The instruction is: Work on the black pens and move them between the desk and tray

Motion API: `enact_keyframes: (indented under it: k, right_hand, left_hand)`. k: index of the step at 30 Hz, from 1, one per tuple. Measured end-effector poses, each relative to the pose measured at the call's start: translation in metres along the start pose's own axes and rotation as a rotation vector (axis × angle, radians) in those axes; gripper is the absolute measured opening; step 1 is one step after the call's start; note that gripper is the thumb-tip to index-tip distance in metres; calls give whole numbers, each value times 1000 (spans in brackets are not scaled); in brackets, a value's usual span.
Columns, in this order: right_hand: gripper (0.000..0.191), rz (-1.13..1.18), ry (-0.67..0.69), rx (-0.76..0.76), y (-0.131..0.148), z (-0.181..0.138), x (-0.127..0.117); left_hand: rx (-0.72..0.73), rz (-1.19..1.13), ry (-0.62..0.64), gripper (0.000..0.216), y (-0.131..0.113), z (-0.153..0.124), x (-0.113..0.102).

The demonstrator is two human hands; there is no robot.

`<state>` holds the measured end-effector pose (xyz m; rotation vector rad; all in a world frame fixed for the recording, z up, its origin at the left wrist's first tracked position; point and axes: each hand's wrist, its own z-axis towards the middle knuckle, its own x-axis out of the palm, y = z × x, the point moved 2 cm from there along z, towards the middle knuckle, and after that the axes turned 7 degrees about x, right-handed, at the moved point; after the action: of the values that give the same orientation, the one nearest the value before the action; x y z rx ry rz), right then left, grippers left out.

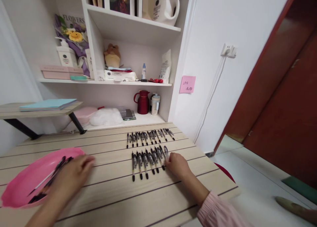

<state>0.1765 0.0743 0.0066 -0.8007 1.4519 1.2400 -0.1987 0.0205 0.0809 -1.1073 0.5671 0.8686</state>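
Observation:
Near the right end of the front row, my right hand [177, 164] is closed on a pen [166, 150] with a clear upper part; its lower part is hidden by the fingers. Several clear pens with black tips [146, 162] lie side by side in that row, and a second row of pens [142, 139] lies behind it. My left hand [79, 167], slightly blurred, is over the right rim of a pink basin [27, 174]. Its fingers are curled together, and I cannot make out anything in them. Dark pens and thin sticks [53, 176] lie inside the basin.
A raised wooden stand [49, 113] carrying light blue paper [48, 104] is at the back left of the striped table [111, 190]. White shelves [128, 83] behind hold a dark red jug [143, 102] and a pale cup [155, 104]. A cord [210, 101] hangs along the wall.

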Motion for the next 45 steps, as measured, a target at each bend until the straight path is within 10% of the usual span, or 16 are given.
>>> enact_keyframes:
  k: [4, 13, 17, 20, 26, 30, 37, 45]
  right_hand:
    - [18, 130, -9, 26, 1, -1, -2]
    - [23, 835, 173, -171, 21, -69, -4]
    - [25, 785, 238, -253, 15, -70, -10]
    - [21, 424, 8, -103, -15, -37, -23]
    - [10, 15, -127, 59, -57, 13, -16]
    - [8, 271, -101, 25, -51, 12, -15]
    - [19, 1195, 387, -130, 0, -17, -40]
    - [20, 1208, 449, -165, 13, -23, -59]
  left_hand:
    - [-116, -617, 444, 24, -88, -17, 72]
    - [-474, -1349, 409, 27, -157, -38, 160]
    - [-560, -1383, 399, 21, -153, -37, 167]
    - [-590, -1349, 489, 23, -144, -38, 165]
    - [-367, -1251, 550, 28, -135, -45, 161]
    - [-287, -1195, 576, 31, -134, -48, 159]
    - [-227, -1075, 625, 31, -132, -46, 155]
    - [-197, -1044, 655, 30, -125, -45, 161]
